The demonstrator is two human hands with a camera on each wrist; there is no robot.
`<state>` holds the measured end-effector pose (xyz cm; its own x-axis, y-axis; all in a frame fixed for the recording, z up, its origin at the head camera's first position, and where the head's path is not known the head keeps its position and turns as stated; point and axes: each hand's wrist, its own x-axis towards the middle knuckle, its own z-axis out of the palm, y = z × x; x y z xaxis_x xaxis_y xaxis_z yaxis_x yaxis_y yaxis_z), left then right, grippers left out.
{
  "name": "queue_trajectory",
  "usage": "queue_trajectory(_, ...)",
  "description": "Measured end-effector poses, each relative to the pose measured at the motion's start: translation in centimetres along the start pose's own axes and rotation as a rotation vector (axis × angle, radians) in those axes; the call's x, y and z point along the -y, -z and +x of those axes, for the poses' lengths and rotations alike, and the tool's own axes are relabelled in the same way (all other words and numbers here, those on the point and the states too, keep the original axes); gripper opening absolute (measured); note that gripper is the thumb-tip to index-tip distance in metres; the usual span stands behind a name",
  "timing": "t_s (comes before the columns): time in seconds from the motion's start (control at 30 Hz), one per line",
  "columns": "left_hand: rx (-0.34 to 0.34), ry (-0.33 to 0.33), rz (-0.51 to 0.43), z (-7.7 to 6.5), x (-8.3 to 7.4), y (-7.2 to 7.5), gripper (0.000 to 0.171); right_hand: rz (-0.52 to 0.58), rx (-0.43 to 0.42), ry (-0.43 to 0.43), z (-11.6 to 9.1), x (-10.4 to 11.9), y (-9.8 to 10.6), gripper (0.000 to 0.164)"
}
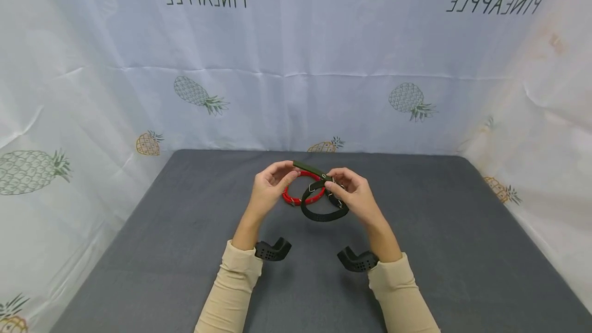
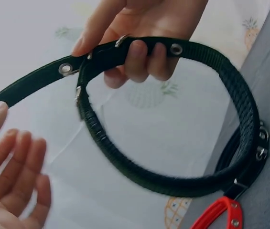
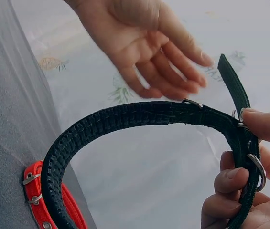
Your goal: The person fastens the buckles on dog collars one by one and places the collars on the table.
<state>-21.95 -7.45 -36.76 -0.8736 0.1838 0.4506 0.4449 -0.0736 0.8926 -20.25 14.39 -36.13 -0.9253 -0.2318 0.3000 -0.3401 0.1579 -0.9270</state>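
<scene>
A dark green collar (image 1: pixel 324 217) with metal eyelets and a buckle hangs in a loop from my right hand (image 1: pixel 355 194). That hand pinches the strap beside the buckle (image 3: pixel 240 125), its thumb on one side and curled fingers on the other. The strap's loose end (image 2: pixel 27 88) sticks out to the left. My left hand (image 1: pixel 270 185) is at this end, thumb tip right by it and the other fingers (image 3: pixel 166 71) loosely extended, gripping nothing. Behind the held loop, a red collar (image 1: pixel 288 198) with metal studs lies on the table.
Another dark collar (image 2: pixel 264 143) with metal fittings lies on the grey table (image 1: pixel 185 251) next to the red one, partly hidden behind the held collar. A white curtain (image 1: pixel 296 40) printed with pineapples hangs behind the table's far edge and along both sides.
</scene>
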Motion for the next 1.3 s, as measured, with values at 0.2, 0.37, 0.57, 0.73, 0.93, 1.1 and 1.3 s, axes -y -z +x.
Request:
queue_trajectory(0.2,0.149,0.146,0.040,-0.1,0.4,-1.1,0.029,0.035,0.010,-0.011,-0.1,0.2,-0.2,0.025)
queue_trajectory(0.37,0.207,0.283,0.053,-0.1,0.4,-2.1,0.031,0.045,0.027,0.005,-0.1,0.2,-0.4,0.028)
queue_trajectory(0.57,0.208,0.339,-0.051,-0.2,0.7,-2.6,0.034,0.046,0.030,-0.006,-0.2,0.2,-0.5,0.028)
queue_trajectory(0.73,0.189,0.352,-0.066,-0.4,0.7,-2.7,0.032,0.058,0.039,0.012,-0.2,0.2,-0.5,0.027)
queue_trajectory(0.93,0.177,0.369,-0.073,-0.4,0.7,-2.8,0.030,0.089,0.062,0.041,-0.2,0.2,-0.6,0.027)
queue_trajectory(1.1,0.177,0.365,-0.039,-0.4,0.7,-2.9,0.028,0.099,0.085,0.040,-0.2,-0.1,-0.7,0.029)
queue_trajectory(1.3,0.223,0.349,-0.030,-0.4,0.7,-2.7,0.030,0.118,0.113,0.039,-0.2,-0.1,-0.6,0.029)
